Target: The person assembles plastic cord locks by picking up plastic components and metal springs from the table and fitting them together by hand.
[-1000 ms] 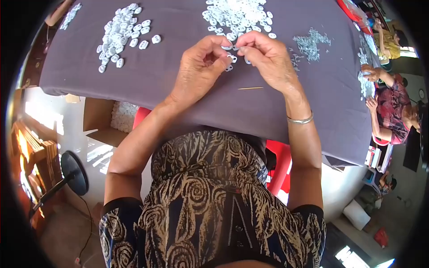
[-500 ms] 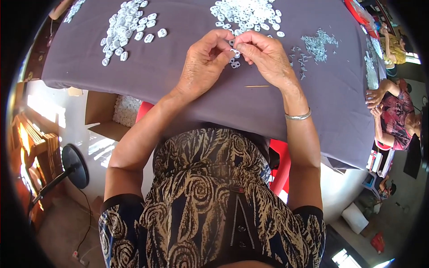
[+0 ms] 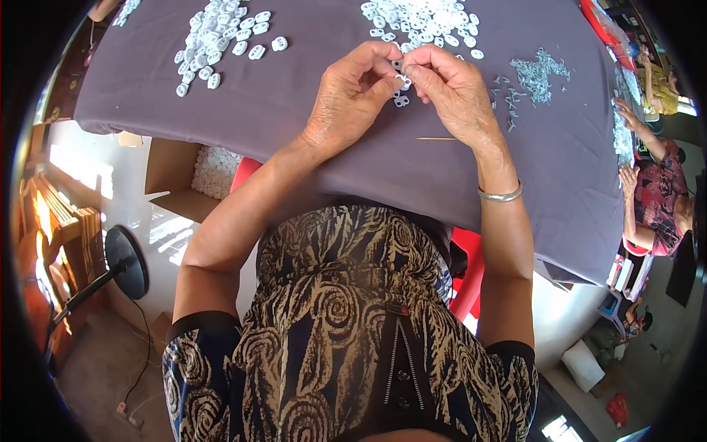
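Head view: both hands meet over the cloth (image 3: 258, 110), well in from the near edge of the table. The left hand (image 3: 350, 103) has its thumb and a finger clamped on a small white piece (image 3: 404, 82), which sits between the two hands, near the cloth. The right hand (image 3: 453, 92) has its thumb and forefinger drawn in at the right side of the piece (the tips are too small and crowded to read); whether they grip it or merely touch it, I cannot tell. Just below the fingertips, loose pieces (image 3: 401, 102) lie on the cloth.

A far heap (image 3: 423, 18) of white pieces spreads beyond the hands, and a left heap (image 3: 210, 44) lies beyond the left forearm, a few of its pieces strayed to the right. Small metallic pins (image 3: 541, 76) are scattered to the right of the right hand. Nearer the person, a thin stick (image 3: 436, 138) lies crosswise, its right end by the right wrist, above a silvery bracelet (image 3: 501, 194).
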Available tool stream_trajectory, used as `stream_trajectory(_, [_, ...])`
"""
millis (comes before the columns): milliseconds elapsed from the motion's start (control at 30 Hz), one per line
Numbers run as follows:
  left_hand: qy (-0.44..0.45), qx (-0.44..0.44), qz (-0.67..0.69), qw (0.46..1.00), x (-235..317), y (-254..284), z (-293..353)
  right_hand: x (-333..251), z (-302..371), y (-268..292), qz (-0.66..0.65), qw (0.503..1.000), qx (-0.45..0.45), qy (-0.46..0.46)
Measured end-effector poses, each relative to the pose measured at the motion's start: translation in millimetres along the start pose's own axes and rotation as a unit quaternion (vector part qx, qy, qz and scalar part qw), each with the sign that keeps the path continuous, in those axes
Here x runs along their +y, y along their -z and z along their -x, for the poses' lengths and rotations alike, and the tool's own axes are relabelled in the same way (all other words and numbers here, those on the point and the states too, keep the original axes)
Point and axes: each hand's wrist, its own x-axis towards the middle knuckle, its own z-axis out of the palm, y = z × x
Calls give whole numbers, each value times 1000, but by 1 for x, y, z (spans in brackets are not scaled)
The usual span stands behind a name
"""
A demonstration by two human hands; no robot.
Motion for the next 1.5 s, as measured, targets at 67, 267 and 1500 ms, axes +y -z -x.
stream_trajectory(67, [-3,-5,-6,1000,0,0,0,0,1,0,9,1000,8,6])
stream_trajectory(267, [-11,-8,-14,1000,0,-1,0,1,1,2,5,1000,8,10])
stream_trajectory(1500, [-21,41,-77,996,-9,-3,1,1,-2,-5,111,993,42,7])
